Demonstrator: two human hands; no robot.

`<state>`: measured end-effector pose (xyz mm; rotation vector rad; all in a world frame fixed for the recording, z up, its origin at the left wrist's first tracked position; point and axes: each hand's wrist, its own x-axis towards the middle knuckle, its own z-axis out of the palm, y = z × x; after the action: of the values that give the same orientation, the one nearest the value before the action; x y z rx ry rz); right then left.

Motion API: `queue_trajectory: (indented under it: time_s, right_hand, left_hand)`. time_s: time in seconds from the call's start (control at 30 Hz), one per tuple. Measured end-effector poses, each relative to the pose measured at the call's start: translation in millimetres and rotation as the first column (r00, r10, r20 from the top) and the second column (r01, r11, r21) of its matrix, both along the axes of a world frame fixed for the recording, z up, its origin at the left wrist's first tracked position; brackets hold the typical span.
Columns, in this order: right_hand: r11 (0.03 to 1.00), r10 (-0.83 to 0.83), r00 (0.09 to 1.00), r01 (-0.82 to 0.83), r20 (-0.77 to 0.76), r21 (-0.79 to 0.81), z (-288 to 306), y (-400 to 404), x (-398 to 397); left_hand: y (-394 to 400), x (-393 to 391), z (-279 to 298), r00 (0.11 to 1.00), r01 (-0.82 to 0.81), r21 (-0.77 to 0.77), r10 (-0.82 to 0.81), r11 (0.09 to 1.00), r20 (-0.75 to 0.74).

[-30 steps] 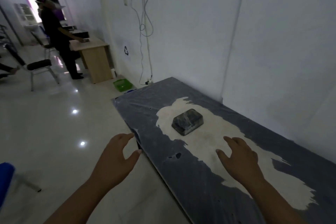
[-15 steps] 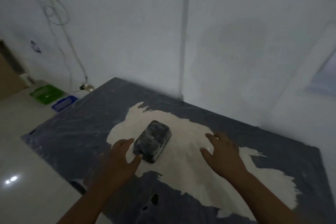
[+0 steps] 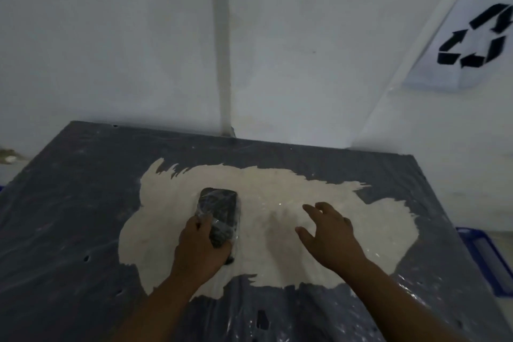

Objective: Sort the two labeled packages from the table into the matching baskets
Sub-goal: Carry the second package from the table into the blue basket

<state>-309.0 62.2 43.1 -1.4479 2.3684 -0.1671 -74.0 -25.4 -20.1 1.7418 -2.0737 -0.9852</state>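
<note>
I see the dark, rounded-rectangular package wrapped in clear crinkled plastic lying on the pale bare patch in the middle of the counter, its long side running away from me. My left hand sits over its near end, fingers curled down the left edge and thumb pressed along the near right corner, so the hand is closed around the package, which rests on the surface. My right hand is just to the right, apart from the package, palm down with its fingers spread and slack, holding nothing; I cannot tell whether it touches the surface.

The counter is covered in a grey film, scuffed and pocked with small holes, torn away in a ragged cream-coloured patch. Its far edge meets a white wall with a pale vertical strip running down to it. At upper right a white sheet printed with a black recycling symbol hangs on the wall. Beside the counter's right edge, lower down, is a blue plastic basket, only partly in view.
</note>
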Motion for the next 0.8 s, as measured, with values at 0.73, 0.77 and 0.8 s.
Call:
queue_trajectory:
  time_s: [0.73, 0.77, 0.8]
  right_hand:
    - [0.992, -0.084, 0.996, 0.085, 0.020, -0.093, 23.6, 23.8, -6.8]
    - [0.990, -0.085, 0.996, 0.087, 0.026, -0.110, 27.1, 23.3, -7.7]
    - [0.988, -0.083, 0.996, 0.087, 0.031, -0.127, 30.5, 23.1, -8.8]
  left_hand:
    - [-55.1, 10.9, 67.3, 0.563, -0.066, 0.782, 0.670, 0.619, -0.483]
    - [-56.3, 14.0, 75.8, 0.519, -0.012, 0.794, 0.683, 0.607, -0.514]
    - [-56.5, 16.8, 82.9, 0.478, 0.035, 0.801, 0.694, 0.597, -0.538]
